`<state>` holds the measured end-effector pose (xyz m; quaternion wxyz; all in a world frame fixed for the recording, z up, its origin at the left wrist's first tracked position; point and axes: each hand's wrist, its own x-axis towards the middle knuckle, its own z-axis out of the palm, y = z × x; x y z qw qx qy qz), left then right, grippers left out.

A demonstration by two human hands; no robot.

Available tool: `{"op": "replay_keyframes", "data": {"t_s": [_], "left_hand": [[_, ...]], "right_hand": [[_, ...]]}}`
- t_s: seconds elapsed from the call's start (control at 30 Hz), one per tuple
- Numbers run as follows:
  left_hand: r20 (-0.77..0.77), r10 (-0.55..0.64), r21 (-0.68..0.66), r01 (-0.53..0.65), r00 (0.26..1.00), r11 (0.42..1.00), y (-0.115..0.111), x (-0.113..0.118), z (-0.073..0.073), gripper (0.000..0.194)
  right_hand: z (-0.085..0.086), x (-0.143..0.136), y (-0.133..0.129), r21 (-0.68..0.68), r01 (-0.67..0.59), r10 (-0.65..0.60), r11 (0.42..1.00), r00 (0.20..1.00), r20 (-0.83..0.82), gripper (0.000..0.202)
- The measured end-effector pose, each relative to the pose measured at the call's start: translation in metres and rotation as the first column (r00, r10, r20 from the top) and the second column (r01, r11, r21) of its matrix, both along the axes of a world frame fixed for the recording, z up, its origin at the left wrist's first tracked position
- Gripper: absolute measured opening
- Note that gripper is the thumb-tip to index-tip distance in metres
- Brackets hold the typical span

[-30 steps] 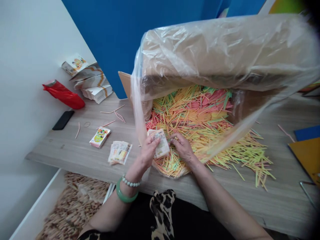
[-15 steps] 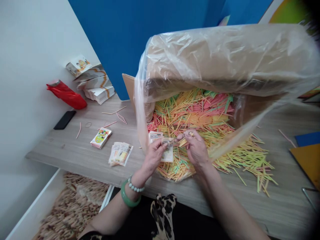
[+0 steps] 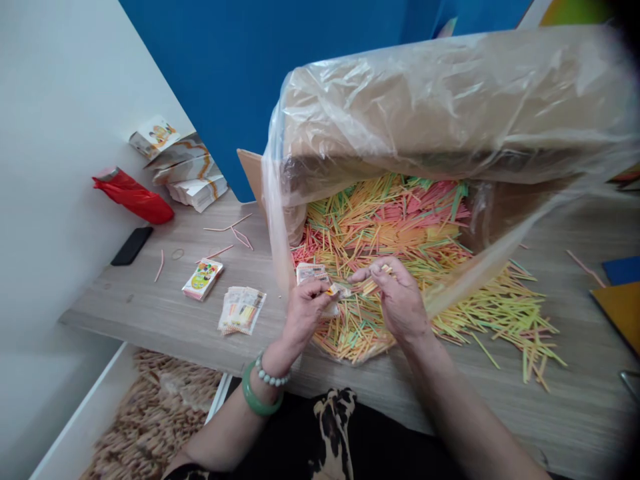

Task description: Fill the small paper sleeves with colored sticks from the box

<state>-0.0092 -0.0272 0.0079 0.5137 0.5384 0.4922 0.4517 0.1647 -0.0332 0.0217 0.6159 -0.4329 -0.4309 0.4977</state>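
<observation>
My left hand [image 3: 306, 308] pinches a small clear packet [image 3: 341, 291] with something orange at its edge. Close on its right, my right hand [image 3: 397, 293] is closed round a small bunch of short yellowish sticks [image 3: 373, 285]. Printed packets [image 3: 310, 272] lie just behind my left hand. Both hands are over a large heap of coloured sticks [image 3: 400, 233], which spills from a plastic-lined cardboard box [image 3: 425, 113]. Several filled packets [image 3: 243, 309] are fanned out on the table left of my left hand, near a small printed stack [image 3: 203, 278].
On the grey wooden table [image 3: 165, 307] are a black phone [image 3: 131, 246], a red wrapped bundle [image 3: 134, 197], a stack of folded cartons [image 3: 187, 173] and a few loose pink sticks. A blue panel [image 3: 210, 73] stands behind. An open drawer [image 3: 150, 407] with brown contents is at lower left.
The packet at my left fingers has lifted and turned, showing an orange bit. My right hand has shifted slightly right, still holding its sticks. The whole view has moved a little.
</observation>
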Motion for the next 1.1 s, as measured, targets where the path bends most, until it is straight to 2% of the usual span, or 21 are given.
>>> {"op": "replay_keyframes", "data": {"t_s": [0.13,0.3,0.5,0.6,0.73,0.87,1.1], "left_hand": [[0.045,-0.027,-0.096,0.031,0.999,0.995,-0.003,0.001,0.005,0.026],[0.052,-0.039,-0.14,0.046,0.998,0.989,-0.005,0.0,0.005,0.032],[0.043,-0.065,-0.112,0.069,0.997,0.991,-0.005,0.002,0.008,0.037],[0.026,-0.104,-0.106,0.106,0.994,0.989,-0.006,0.003,0.012,0.036],[0.101,-0.167,-0.171,0.183,0.981,0.968,-0.008,0.001,0.018,0.033],[0.196,-0.179,-0.235,0.223,0.964,0.946,-0.009,-0.002,0.018,0.032],[0.205,-0.161,-0.157,0.195,0.965,0.968,-0.008,-0.002,0.015,0.025]], "right_hand": [[0.005,-0.004,0.001,0.044,0.041,-0.042,0.998,0.999,0.015,0.013],[0.009,-0.01,0.002,0.108,0.07,-0.076,0.992,0.996,0.048,0.012],[0.023,-0.017,-0.001,0.21,0.069,-0.069,0.975,0.998,-0.004,0.009],[0.027,-0.022,-0.001,0.258,0.034,-0.044,0.966,0.998,0.034,0.012],[0.025,-0.024,-0.003,0.253,-0.063,0.036,0.965,0.993,0.112,0.013],[0.02,-0.02,-0.008,0.243,-0.1,0.064,0.965,0.986,0.152,0.011],[0.017,-0.014,-0.008,0.181,-0.093,0.056,0.979,0.979,0.197,0.013]]}}
